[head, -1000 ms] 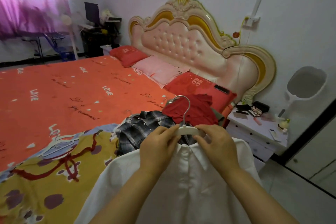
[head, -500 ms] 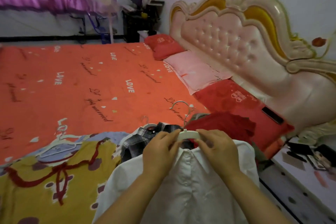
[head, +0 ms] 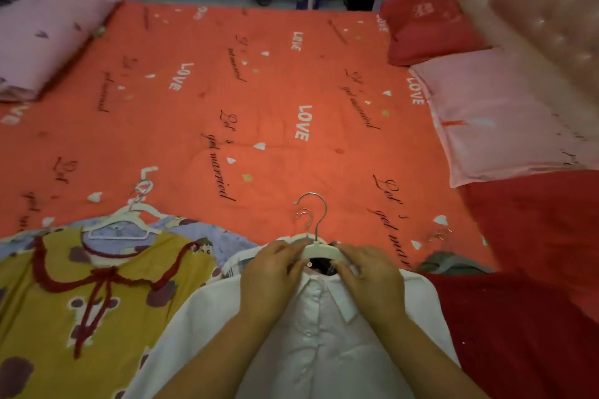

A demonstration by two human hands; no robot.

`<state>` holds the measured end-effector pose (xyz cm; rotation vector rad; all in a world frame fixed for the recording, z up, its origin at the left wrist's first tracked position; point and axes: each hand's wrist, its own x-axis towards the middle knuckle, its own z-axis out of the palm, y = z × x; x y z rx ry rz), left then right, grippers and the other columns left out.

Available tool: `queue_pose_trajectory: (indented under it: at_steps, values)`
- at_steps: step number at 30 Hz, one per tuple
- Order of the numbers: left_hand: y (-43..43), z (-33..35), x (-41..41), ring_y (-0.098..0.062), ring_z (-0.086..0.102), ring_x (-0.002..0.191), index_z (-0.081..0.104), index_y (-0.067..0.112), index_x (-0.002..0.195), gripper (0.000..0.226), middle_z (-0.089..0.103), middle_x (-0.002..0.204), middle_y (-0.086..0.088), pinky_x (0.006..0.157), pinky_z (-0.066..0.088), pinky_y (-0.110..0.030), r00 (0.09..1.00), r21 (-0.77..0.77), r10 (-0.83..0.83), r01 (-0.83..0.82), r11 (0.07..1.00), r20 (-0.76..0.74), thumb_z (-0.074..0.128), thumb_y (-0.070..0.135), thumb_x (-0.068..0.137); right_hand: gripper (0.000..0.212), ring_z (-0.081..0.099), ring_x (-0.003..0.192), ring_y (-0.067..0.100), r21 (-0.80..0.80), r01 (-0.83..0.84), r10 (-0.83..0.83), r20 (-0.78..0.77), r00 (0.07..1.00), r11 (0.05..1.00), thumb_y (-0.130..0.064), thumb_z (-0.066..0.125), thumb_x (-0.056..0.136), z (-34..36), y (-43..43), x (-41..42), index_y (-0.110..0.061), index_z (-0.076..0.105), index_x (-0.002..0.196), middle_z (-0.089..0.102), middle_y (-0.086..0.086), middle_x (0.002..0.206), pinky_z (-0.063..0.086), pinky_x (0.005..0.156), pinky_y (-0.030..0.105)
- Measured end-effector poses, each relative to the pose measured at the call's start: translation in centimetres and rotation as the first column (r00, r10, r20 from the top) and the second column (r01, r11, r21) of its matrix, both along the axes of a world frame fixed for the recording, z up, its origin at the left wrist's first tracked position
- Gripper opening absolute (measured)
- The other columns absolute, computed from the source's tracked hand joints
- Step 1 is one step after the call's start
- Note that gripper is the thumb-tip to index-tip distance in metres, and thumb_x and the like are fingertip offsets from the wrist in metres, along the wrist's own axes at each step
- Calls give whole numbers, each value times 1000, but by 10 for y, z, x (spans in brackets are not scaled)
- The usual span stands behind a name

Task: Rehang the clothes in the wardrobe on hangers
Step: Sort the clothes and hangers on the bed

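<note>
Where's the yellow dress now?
Head view, lower left: the yellow dress lies flat on the orange bedsheet, immediately left of the white shirt.

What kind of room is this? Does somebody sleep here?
Most likely a bedroom. There is an orange bed sheet, a red pillow next to a padded headboard, and a white shirt on a hanger.

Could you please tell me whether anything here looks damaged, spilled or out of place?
Nothing stands out: the left hand and right hand grip the white hanger at the collar of the white shirt, and the yellow garment lies flat beside it.
</note>
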<state>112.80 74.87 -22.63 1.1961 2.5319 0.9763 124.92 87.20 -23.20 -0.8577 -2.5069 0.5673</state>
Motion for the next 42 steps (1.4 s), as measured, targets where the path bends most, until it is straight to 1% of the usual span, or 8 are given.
queue_pose_trajectory:
  at_steps: [6,9,13,16,23,30,36,42]
  values:
    - [36,-77,-33,-24,56,101,59,23,125,37,63,108,-3,78,40,-30,997,-208,70,-60,976,40,59,20,88,32,66,70,32,-106,-60,65,46,997,993,-4,85,59,-81,35,-42,-9,73,89,69,11,76,56,61,43]
    - [40,-114,-40,-21,48,118,46,22,137,48,53,132,-3,93,37,-30,996,-322,68,-48,946,49,54,23,90,28,65,75,35,-190,-40,59,96,994,981,-3,80,64,-119,42,-58,-7,72,91,68,13,78,53,66,46]
    - [30,-152,-32,-21,24,139,22,26,147,63,22,154,-2,111,21,-30,993,-547,73,-13,837,89,49,41,92,41,55,108,25,-255,45,63,401,914,966,-27,63,86,-163,43,-65,-21,56,125,60,6,112,43,90,39]
    - [17,-165,-22,-21,19,141,18,28,147,63,17,156,0,113,18,-32,991,-647,59,34,762,122,44,46,93,44,47,121,21,-343,53,107,431,896,938,-29,59,89,-176,31,-55,-20,50,132,55,2,128,34,102,32]
    - [-13,-136,-16,-16,21,140,21,30,146,59,21,155,4,114,15,-31,987,-639,125,-30,769,104,42,48,94,41,44,121,16,-413,-40,219,398,891,910,-26,56,92,-145,-3,-34,-21,50,131,53,-1,129,30,102,25]
    - [-75,-59,-20,-17,23,139,26,28,145,57,24,154,4,113,18,-32,987,-576,156,-150,804,-39,45,44,94,37,44,122,16,-362,-160,288,335,897,918,-25,53,92,-71,-52,-41,-23,52,129,54,-3,129,29,104,25]
    - [-184,8,-17,-14,34,129,33,27,140,54,37,143,7,105,27,-26,951,-471,282,-309,826,-128,48,45,91,39,40,126,12,-277,-340,419,316,851,899,-33,50,94,-3,-135,-56,-27,48,132,49,-8,134,24,106,23]
    - [-331,55,-15,-14,33,131,31,24,142,58,37,143,7,105,29,-28,903,-402,394,-429,809,-173,50,46,91,42,40,128,12,-181,-505,536,325,779,844,-38,49,94,47,-267,-72,-28,45,134,47,-9,137,29,105,24]
